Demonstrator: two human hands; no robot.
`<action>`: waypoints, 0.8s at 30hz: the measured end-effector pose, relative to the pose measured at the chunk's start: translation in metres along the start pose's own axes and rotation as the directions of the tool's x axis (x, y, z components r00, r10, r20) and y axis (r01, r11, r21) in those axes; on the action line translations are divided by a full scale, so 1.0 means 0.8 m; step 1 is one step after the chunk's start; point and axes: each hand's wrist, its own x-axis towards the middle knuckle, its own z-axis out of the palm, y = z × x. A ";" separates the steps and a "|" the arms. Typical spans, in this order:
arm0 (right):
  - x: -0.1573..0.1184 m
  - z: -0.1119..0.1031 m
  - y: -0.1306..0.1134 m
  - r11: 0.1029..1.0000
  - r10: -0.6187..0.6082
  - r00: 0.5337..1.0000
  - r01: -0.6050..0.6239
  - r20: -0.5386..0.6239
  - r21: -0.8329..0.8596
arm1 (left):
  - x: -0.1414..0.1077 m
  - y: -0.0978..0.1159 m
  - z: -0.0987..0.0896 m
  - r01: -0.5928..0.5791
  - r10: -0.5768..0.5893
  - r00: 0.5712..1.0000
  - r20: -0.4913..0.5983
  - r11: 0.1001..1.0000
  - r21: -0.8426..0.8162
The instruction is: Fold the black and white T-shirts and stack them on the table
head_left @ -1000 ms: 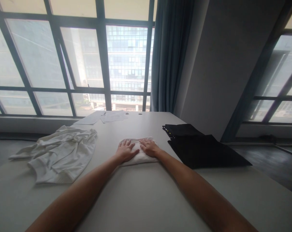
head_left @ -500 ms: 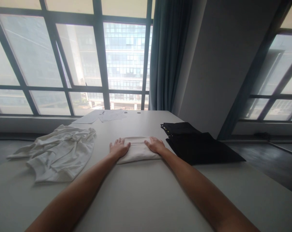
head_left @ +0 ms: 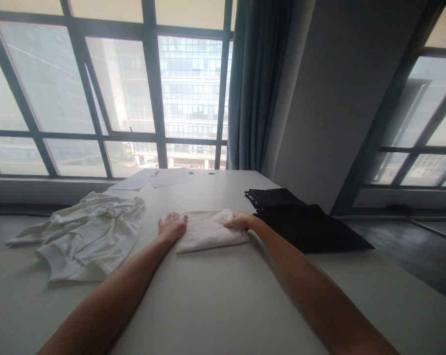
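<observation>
A folded white cloth [head_left: 206, 230] lies flat near the middle of the white table [head_left: 215, 296]. My left hand [head_left: 172, 226] rests at its left edge, palm down with the fingers apart. At the cloth's right edge, my right hand [head_left: 240, 221] pinches the fabric, thumb on top and the other fingers partly hidden. A crumpled white garment [head_left: 93, 234] is spread to the left of my left arm. Dark folded fabric [head_left: 307, 227] lies to the right, beyond my right forearm.
Papers [head_left: 167, 177] lie at the table's far left, with two round holes in the tabletop beside them. Behind the table are large windows, a blue-grey curtain [head_left: 257, 88] and a grey pillar [head_left: 319, 98]. Dark floor shows on both sides.
My left hand has slid left to the cloth's edge. My right hand has gone from lying flat on the cloth to gripping its right edge. The cloth's top looks smoother and wider.
</observation>
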 end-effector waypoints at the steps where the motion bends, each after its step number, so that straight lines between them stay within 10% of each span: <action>1: 0.002 0.001 0.000 1.000 0.019 1.000 -0.020 0.021 0.024 | -0.001 0.000 0.000 -0.001 0.000 1.000 -0.008 1.000 -0.015; 11: 0.032 -0.015 0.015 0.996 -0.057 0.966 0.070 -0.251 0.046 | -0.010 0.004 0.001 -0.024 0.024 0.998 -0.052 1.000 -0.008; 16: 0.071 -0.068 0.017 0.952 -0.238 0.891 0.135 -0.387 -0.274 | -0.013 0.009 0.003 -0.072 0.077 0.995 -0.061 0.994 0.080; 24: 0.131 -0.180 0.059 0.939 -0.291 0.791 0.127 -0.539 -0.320 | -0.019 0.018 -0.004 -0.151 0.162 0.986 -0.043 0.972 0.182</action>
